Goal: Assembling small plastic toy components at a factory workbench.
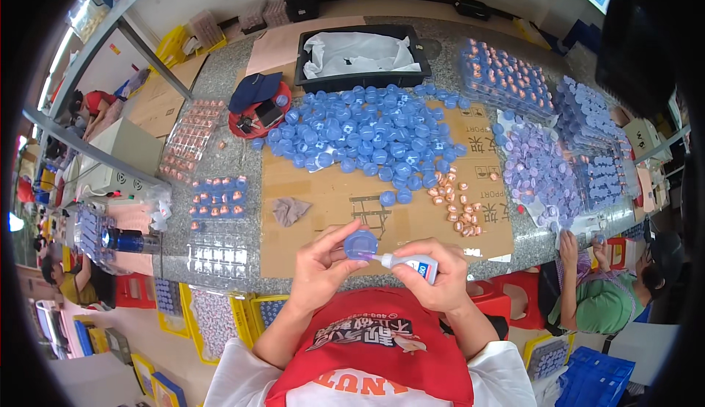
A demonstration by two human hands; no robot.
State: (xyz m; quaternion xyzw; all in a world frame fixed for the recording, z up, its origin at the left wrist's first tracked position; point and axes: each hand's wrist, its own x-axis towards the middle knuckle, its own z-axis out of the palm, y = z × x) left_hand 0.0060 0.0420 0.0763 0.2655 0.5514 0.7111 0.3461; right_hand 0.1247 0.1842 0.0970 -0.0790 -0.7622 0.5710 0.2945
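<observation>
My left hand (321,266) is closed on a small round blue plastic cup (360,245), its fingers wrapped about the rim. In my right hand (438,275) is a white glue bottle (413,264) with a blue label, tilted so that its narrow nozzle points left and meets the cup's lower edge. Beyond my hands a large heap of similar blue round pieces (367,132) lies on a flattened cardboard sheet (316,249). Small orange-and-white pieces (457,201) form a loose group right of the heap. A crumpled greyish cloth (291,210) lies left of my hands.
A black tray (302,62) lined with white sheet stands at the back. On the left are clear trays of pieces (218,198) and a red basin (242,123) with a cap. Purple discs (540,168) and stacked trays (507,77) fill the right, where a co-worker (598,297) sits.
</observation>
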